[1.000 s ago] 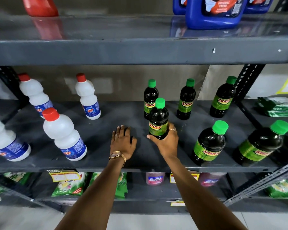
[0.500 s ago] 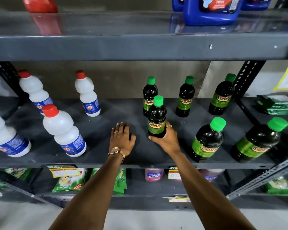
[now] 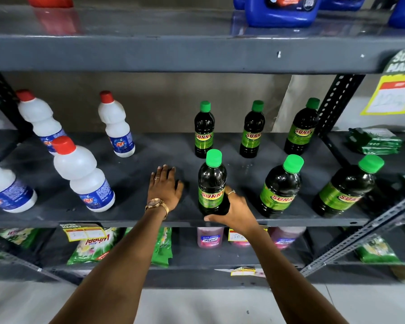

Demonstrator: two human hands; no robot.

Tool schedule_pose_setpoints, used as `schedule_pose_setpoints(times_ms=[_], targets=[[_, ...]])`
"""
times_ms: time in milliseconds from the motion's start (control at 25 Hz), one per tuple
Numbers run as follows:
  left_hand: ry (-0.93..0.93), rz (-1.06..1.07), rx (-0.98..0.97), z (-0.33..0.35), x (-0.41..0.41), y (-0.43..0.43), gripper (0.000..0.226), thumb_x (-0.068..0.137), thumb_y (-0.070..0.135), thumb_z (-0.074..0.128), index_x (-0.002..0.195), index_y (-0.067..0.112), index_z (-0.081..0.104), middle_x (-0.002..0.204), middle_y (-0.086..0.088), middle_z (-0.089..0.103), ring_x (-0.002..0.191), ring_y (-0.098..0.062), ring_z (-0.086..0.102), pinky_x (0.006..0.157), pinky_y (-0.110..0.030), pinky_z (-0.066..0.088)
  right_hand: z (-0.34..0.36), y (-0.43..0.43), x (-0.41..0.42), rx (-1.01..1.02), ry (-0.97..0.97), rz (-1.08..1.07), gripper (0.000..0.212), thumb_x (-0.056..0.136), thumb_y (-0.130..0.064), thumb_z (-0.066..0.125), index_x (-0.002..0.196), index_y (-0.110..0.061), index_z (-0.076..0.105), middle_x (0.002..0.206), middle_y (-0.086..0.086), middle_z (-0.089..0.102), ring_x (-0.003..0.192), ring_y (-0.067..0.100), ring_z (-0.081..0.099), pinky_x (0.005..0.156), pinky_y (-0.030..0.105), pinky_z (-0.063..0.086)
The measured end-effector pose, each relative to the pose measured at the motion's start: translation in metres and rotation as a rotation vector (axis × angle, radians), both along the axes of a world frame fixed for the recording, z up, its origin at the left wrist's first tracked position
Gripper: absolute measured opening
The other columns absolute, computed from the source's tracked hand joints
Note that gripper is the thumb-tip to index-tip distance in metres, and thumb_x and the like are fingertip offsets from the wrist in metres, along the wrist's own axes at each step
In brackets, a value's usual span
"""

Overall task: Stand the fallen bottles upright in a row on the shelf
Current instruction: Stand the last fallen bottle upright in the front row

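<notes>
While the left hand point(image 3: 164, 186) lies flat and empty on the middle shelf point(image 3: 136, 219), palm down just left of the work, the right hand point(image 3: 232, 210) is wrapped around the base of a dark green-capped bottle point(image 3: 212, 183). Over the last second this bottle has been drawn from further back on the shelf toward the near edge; it now stands upright at the front lip, level with the two dark bottles to its right, one close by point(image 3: 280, 187) and one further right point(image 3: 346, 187). It no longer crowds the far row, where three more of the same kind stand against the back: left point(image 3: 204, 130), middle point(image 3: 251, 130) and right point(image 3: 302, 127).

That shift seems to finish a near row of three in front of the far row of three. The spacing looks roughly even, though the wide lens bends the outer bottles, so their lean may be only apparent.

The white red-capped bottles on the left, among them a near one point(image 3: 83, 176) and a far one point(image 3: 117, 127), also stand upright. No bottle in view lies on its side, so the job looks close to done; letting go of the held bottle without nudging it over the edge is likely what remains.
</notes>
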State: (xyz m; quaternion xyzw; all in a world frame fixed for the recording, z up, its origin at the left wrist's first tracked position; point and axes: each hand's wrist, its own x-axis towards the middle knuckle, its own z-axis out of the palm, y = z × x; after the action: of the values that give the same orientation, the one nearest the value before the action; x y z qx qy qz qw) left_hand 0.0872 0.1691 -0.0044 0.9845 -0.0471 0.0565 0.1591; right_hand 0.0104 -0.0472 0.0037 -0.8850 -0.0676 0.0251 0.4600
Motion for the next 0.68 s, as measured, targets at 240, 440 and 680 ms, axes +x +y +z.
schedule_pose_setpoints(times_ms=[240, 440, 680], targets=[[0.003, 0.009, -0.009, -0.002, 0.002, 0.0, 0.054, 0.093, 0.034, 0.036, 0.142, 0.012, 0.029, 0.155, -0.014, 0.025, 0.146, -0.03, 0.015, 0.121, -0.045, 0.01, -0.01, -0.001, 0.0, -0.082, -0.008, -0.006, 0.088, 0.059, -0.047, 0.085, 0.132, -0.02, 0.043, 0.124, 0.004, 0.064, 0.115, 0.028, 0.056, 0.099, 0.043, 0.045], [0.005, 0.029, -0.053, 0.002, -0.007, -0.003, 0.051, 0.094, 0.031, 0.04, 0.14, 0.011, 0.034, 0.154, -0.014, 0.027, 0.146, -0.028, 0.016, 0.122, -0.043, 0.01, -0.002, 0.0, -0.001, -0.042, -0.066, 0.069, 0.088, 0.062, -0.038, 0.087, 0.136, -0.017, 0.043, 0.125, 0.003, 0.065, 0.116, 0.022, 0.06, 0.09, 0.021, 0.04], [-0.367, 0.292, -0.605, 0.009, -0.089, -0.023, 0.048, 0.088, 0.021, 0.051, 0.134, 0.009, 0.041, 0.135, -0.016, 0.048, 0.124, -0.031, 0.045, 0.106, -0.035, 0.032, -0.002, -0.041, -0.063, 0.137, -0.314, -0.183, 0.056, 0.072, -0.04, 0.081, 0.122, -0.023, 0.063, 0.121, -0.016, 0.056, 0.114, 0.0, 0.049, 0.099, 0.015, 0.038]])
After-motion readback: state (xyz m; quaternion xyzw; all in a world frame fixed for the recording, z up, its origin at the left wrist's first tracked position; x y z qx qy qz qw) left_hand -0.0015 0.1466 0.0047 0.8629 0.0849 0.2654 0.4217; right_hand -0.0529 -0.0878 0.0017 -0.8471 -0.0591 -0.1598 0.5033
